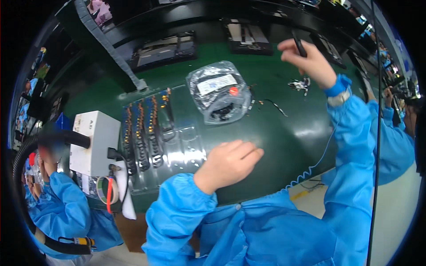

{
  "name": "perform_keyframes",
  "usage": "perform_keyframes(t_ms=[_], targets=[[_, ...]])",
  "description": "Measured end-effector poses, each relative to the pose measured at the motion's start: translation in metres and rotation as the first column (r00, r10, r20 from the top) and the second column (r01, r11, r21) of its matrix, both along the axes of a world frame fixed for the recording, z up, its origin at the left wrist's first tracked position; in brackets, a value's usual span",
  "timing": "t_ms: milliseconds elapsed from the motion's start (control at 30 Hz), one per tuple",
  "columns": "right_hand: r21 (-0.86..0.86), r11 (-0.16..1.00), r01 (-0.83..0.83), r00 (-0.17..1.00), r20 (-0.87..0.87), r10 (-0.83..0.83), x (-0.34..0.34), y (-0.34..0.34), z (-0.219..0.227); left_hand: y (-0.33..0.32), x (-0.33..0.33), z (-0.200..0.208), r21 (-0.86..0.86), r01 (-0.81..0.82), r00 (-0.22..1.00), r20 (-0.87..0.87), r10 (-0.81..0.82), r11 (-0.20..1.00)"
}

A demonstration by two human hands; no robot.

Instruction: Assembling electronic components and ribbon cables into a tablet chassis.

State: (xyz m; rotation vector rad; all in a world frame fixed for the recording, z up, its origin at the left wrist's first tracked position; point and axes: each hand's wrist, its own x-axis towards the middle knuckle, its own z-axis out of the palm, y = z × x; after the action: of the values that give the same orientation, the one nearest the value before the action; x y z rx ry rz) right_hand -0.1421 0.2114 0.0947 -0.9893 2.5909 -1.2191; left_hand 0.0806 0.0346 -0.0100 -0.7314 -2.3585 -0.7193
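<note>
My left hand (pixel 230 163) rests low over the green table mat (pixel 266 146), its fingers curled in; whatever they may pinch is hidden. Farther off to the right, my raised right hand (pixel 310 62) grips a slim black pen-shaped tool (pixel 299 44) that points up and away. Just below that hand lies a small heap of metallic and black parts (pixel 301 85). A short dark cable (pixel 278 108) and a few tiny bits are on the mat between the hands. Beyond my left hand sits a clear plastic bag (pixel 217 88) with a white label, a red-orange dot and black pieces inside.
Left of the bag, a clear tray (pixel 184 153) carries rows of small black parts with gold ends (pixel 153 119). A white box (pixel 95 142) with a black hose (pixel 53 139) and a tape roll (pixel 107 190) stand farther left. A blue coiled cord (pixel 306 175) hangs from my right wrist. Co-workers flank both sides.
</note>
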Motion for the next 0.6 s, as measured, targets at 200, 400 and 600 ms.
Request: perform_keyframes(t_ms=[200,400,600], targets=[[0.141,0.965,0.221,0.908,-0.392,-0.15,-0.016,0.062,-0.096,0.044,-0.022,-0.006,0.044,-0.132,0.988,0.087,0.128,0.99],[0.208,0.862,0.462,0.78,-0.557,-0.283,-0.034,0.036,-0.126,0.093,-0.088,-0.038,-0.053,-0.382,0.923,-0.078,0.377,0.923],[0.229,0.863,0.451,0.784,-0.565,-0.259,-0.041,0.041,-0.131,0.111,-0.098,-0.046,-0.16,-0.37,0.923,0.054,0.382,0.915]])
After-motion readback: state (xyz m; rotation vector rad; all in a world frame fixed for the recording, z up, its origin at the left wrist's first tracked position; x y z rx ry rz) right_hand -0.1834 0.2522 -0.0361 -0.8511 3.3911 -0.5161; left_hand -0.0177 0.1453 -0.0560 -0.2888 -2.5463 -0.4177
